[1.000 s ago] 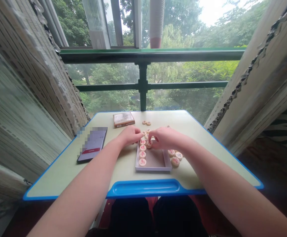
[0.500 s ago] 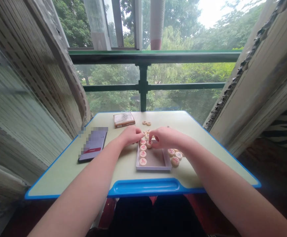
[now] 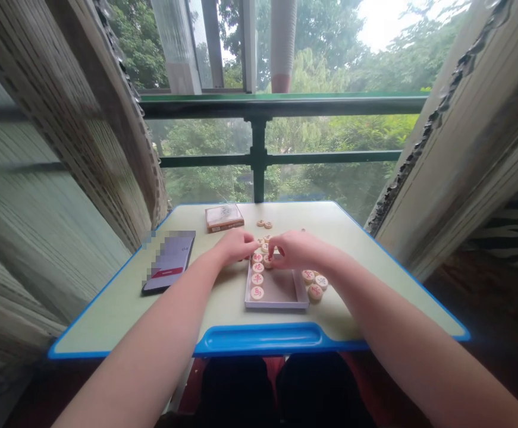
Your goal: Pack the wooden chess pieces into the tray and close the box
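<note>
Far left: a pale curtain [image 3: 89, 125] hangs beside a table [image 3: 107, 321] edged in blue. On the table's left side lies a dark phone [image 3: 172, 255], its screen partly blurred into blocks. Farther back and to the right, a flat case [image 3: 224, 217] with brown sides.

Left hand [image 3: 237, 245]: beside the far left corner of a shallow box [image 3: 276, 305], fingers curled inward, tips near the loose pieces behind it. Whether it grips anything cannot be told.

Inside the box, four round pieces with red characters [image 3: 257, 279] run in a column along the left wall. Just right of the farthest sits another round piece [image 3: 266, 261], under the other hand's fingertips. Beyond the box, a small cluster [image 3: 266, 239]; farther back, a pair of pieces [image 3: 261, 223] side by side.

Right hand [image 3: 297, 248]: over the box's far end, thumb and forefinger bent into a pinch on that piece.

Right of the box, several loose pieces [image 3: 315, 291] close together, mostly red-marked. Far right: a second curtain [image 3: 441, 142].
</note>
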Motion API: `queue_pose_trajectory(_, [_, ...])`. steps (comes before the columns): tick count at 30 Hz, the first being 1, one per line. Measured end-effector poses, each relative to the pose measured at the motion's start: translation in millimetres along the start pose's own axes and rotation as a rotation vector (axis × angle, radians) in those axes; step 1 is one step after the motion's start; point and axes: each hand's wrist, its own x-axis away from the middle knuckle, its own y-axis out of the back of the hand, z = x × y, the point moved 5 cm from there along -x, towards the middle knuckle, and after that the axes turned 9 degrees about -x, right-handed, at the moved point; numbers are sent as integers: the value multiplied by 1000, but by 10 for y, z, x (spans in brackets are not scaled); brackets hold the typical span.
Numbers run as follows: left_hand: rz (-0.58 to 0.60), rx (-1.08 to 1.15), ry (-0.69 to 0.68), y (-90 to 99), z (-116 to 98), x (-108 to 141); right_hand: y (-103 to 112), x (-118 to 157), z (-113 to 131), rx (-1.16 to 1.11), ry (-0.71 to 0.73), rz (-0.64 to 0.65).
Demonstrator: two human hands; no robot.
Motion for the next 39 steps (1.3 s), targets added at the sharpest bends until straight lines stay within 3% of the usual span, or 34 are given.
queue_pose_trajectory(12, [19, 13, 22, 3, -9, 8, 134, 36, -44, -24, -32, -24])
queue_pose_trajectory(18, [26, 20, 42, 26, -45, 42, 157, -83, -363, 5, -224, -171])
queue_pose_trajectory(25, [27, 4, 36, 43, -70, 63, 105, -136, -683, 39, -368, -174])
queue_pose_trajectory(29, [34, 5, 42, 33, -59, 60, 79, -143, -660, 15, -345, -137])
queue_pose_trajectory(34, [17, -2, 32, 38, -46, 53, 26, -171, -506, 10, -201, -138])
queue_pose_trajectory(39, [25, 0, 41, 33, -58, 52, -30, -168, -494, -21, -259, -56])
